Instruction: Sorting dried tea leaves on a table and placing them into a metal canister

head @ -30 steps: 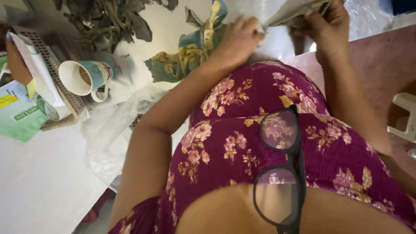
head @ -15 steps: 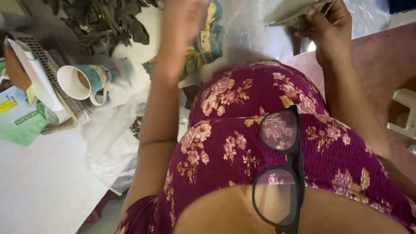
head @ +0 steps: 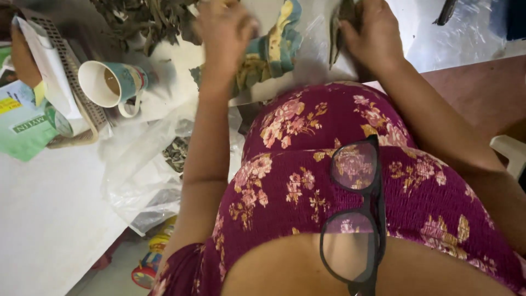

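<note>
The right hand (head: 368,34) has come down from the far edge of the table (head: 49,219) and now lies low on the clear plastic sheet (head: 312,49), fingers clenched around a dark, limp bunch of leaves (head: 338,22) that hangs from its inner side. A second ago it held up a pale folded paper; that paper is out of view now. The left hand (head: 224,27), then beside the right on the paper, has swung to the left and sits at the near edge of the leaf pile (head: 142,19); its fingers are curled, but blur hides whether they grip anything.

Between the hands lies a crumpled cloth (head: 268,52), teal with yellow patches, just beside the left wrist. Left of the pile a teal mug (head: 112,85) lies on its side, white mouth open toward the left edge, brown residue inside. Beyond it a tan mesh basket (head: 76,93) holds white paper, with a green packet (head: 24,129) touching it at the left edge. Wrinkled clear plastic (head: 142,170) drapes over the near edge under the left forearm.

The maroon floral dress (head: 329,181) fills the near view, with black glasses (head: 356,219) hung at its neckline; they hide the table's near right part. A white chair corner (head: 512,151) shows at the right.
</note>
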